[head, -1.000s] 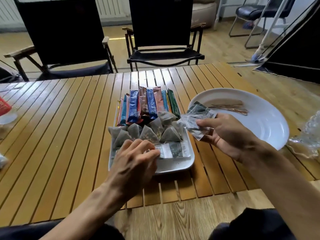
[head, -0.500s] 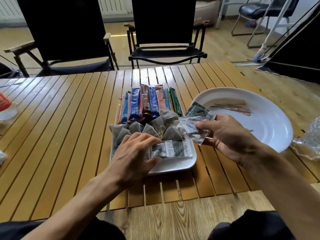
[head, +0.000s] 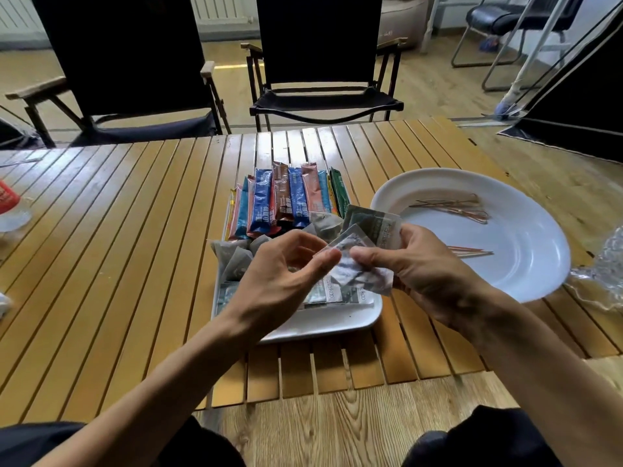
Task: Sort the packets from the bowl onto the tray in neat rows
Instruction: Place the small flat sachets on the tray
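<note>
A white rectangular tray (head: 340, 323) sits mid-table. It holds a back row of coloured stick packets (head: 290, 200), grey pyramid bags (head: 236, 261) and flat grey packets (head: 340, 294) along its front. Above the tray my right hand (head: 424, 267) grips a small stack of flat grey packets (head: 367, 251). My left hand (head: 286, 274) pinches the near corner of the front packet in that stack. The white bowl (head: 526, 261) lies to the right, holding thin sticks (head: 451, 208).
Two black folding chairs (head: 323, 79) stand behind the slatted wooden table (head: 118, 237). Crinkled clear plastic (head: 603, 267) lies at the right edge. A red and white item (head: 10, 203) sits at the far left.
My left hand lifted off the flat packets on the tray and moved right to meet the stack in my right hand. My right hand stayed roughly over the tray's right side.
</note>
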A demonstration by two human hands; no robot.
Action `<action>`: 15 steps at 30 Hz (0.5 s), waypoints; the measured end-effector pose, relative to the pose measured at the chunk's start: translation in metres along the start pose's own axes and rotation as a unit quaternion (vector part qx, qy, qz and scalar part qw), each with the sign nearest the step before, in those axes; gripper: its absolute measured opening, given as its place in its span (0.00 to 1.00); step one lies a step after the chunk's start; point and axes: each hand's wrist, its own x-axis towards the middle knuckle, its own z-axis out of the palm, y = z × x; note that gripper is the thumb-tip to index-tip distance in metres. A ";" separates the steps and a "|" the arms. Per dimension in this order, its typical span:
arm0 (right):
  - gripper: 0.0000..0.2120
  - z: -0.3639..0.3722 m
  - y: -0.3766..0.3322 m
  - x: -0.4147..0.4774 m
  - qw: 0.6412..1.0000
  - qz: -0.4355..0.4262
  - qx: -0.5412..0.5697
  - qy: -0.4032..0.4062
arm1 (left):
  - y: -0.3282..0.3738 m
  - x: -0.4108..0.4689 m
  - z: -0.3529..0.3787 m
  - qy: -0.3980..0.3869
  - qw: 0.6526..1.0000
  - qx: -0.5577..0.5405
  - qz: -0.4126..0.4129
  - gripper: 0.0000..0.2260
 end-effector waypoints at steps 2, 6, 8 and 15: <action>0.12 0.003 0.000 -0.001 1.000 -0.006 -0.001 -0.007 | 0.003 0.002 0.002 -0.002 0.999 -0.038 -0.014 0.08; 0.07 -0.002 -0.003 -0.001 1.000 -0.006 -0.006 0.028 | 0.002 0.002 0.001 0.032 0.993 -0.106 -0.043 0.05; 0.06 -0.006 -0.005 -0.002 0.999 0.001 -0.005 0.049 | 0.002 0.001 0.000 0.041 0.989 -0.136 -0.049 0.04; 0.04 -0.009 -0.008 -0.004 0.996 0.024 0.019 0.081 | 0.000 0.003 -0.008 0.045 0.967 -0.247 -0.049 0.06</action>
